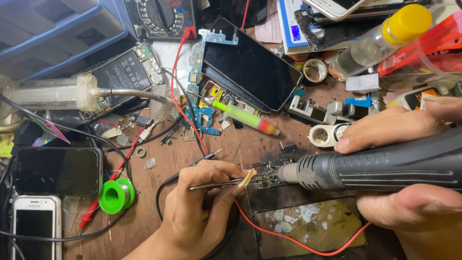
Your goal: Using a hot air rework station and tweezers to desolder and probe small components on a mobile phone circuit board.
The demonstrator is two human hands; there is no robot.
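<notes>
Far left: blue plastic bin (57, 29) at the top edge, contents not visible. Clear syringe-like tube (48, 92) lies below it, with a flexible metal neck running right. 2 phones at lower left: 1 dark-screened (57, 171), 1 white (34, 226). 1 green solder spool (115, 196) just beside them on the wooden surface (159, 212). Opened phone with exposed battery (126, 72) and 1 multimeter (161, 17) up top, red lead (180, 96) trailing down.

Centre: left hand (202, 207) comes in from the bottom, fingers clamped together on metal tweezers (219, 183), tips pointing right at a small dark circuit board (266, 179). The board lies on the surface between both hands. Black phone screen (252, 65) and 1 green-red pen tool (245, 117) lie above it.

Right: right hand (404, 163) wraps a black hot-air handpiece (375, 166), fingers closed around the grip, held nearly level, nozzle touching or just over the board. Clear bottle with yellow cap (380, 41) at top right; contents look clear.
</notes>
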